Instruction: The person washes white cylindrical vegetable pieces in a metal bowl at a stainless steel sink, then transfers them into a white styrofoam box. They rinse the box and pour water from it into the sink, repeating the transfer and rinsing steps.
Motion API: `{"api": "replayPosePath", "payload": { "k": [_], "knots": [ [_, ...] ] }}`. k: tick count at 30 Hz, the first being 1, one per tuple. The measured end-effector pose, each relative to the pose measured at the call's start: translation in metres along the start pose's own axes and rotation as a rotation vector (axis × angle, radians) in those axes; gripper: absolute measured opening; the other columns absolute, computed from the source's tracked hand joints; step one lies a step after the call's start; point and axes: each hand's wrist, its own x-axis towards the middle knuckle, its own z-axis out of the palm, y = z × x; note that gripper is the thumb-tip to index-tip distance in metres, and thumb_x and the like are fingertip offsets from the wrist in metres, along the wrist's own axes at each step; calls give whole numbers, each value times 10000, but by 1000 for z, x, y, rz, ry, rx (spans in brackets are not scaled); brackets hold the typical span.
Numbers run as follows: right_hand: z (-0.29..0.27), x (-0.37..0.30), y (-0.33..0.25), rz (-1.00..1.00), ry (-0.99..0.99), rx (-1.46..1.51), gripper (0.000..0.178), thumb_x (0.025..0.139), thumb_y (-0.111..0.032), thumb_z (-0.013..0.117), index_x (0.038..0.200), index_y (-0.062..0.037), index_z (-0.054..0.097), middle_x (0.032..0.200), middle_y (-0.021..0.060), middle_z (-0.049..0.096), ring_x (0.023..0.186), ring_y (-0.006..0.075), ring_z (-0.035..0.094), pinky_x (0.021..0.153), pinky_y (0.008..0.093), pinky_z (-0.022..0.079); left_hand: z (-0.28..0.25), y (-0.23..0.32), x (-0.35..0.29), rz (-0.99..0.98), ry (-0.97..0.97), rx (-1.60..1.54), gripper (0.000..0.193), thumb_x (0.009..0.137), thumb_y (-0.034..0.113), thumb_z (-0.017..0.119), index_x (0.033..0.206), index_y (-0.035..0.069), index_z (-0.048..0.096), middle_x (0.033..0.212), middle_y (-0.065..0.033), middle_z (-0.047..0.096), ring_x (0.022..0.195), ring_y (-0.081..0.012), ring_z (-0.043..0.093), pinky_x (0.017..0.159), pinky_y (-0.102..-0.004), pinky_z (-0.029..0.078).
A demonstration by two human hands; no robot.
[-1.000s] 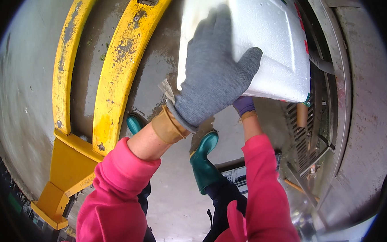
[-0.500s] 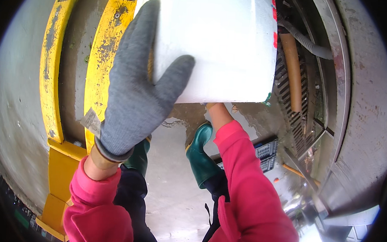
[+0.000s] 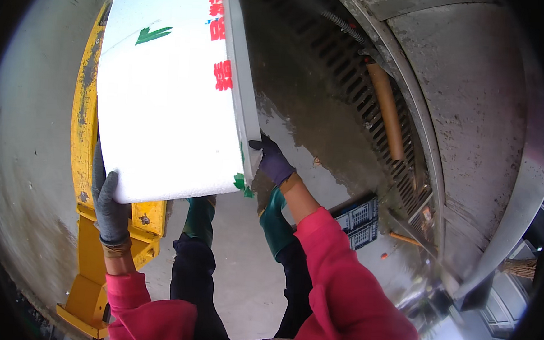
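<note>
Between my two hands is a large white foam box (image 3: 163,120), with red and green markings on its bright face. My left hand (image 3: 112,204), in a grey knit glove, grips the box's near left corner, thumb on the face and the other fingers partly hidden along its side. At the near right edge, my right hand (image 3: 272,160), in a dark purple-grey glove, holds the box's side with its fingers against the rim. The box is over a yellow metal frame (image 3: 85,115) at the left.
Wet concrete floor (image 3: 240,280) lies under my green boots (image 3: 276,223). On the right are a slotted drain grate (image 3: 346,72), an orange-brown pipe (image 3: 384,111) and a curved metal wall (image 3: 463,107). A dark blue crate (image 3: 359,222) stands beside my right forearm.
The box has moved left and its marked face has turned into view. My left hand has shifted down and left on it; my right hand, hidden before, now shows on its right edge.
</note>
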Motion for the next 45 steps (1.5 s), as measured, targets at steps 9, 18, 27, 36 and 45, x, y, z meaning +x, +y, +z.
{"api": "replayPosePath", "payload": {
  "k": [9,18,27,36,45],
  "knots": [
    [113,-93,-74,-121,12,-495,351,847,-238,566,1147,-66,626,935,45,636,739,118,583,567,243,481,-115,14,-39,-72,74,-353,536,939,208,478,1420,-15,396,1403,-137,473,1258,-242,477,1078,-376,356],
    [280,-212,-176,-344,-158,-688,404,842,-168,548,1208,3,564,899,71,636,697,114,581,551,262,480,-194,111,-144,327,345,631,283,950,84,505,1199,-35,569,1129,-91,625,993,-178,603,871,-337,512],
    [344,-392,-313,-681,-236,-705,397,834,-187,568,1181,3,591,864,36,616,702,90,563,584,253,480,-192,253,-207,418,394,451,365,969,91,505,1301,-58,469,1259,-109,566,1085,-213,564,939,-359,468],
    [209,-579,-415,-852,187,-660,304,839,-187,581,1056,19,632,802,57,609,659,109,561,506,261,452,28,355,-214,358,-380,-528,494,986,229,397,1425,3,387,1415,-120,452,1288,-212,440,1087,-346,324],
    [46,-655,-457,-928,611,-628,296,884,-288,505,781,-43,635,608,38,550,473,100,477,437,255,339,229,385,-218,139,-874,-503,459,968,209,473,1359,-29,454,1322,-109,534,1210,-197,495,1045,-316,363]
  ]
}}
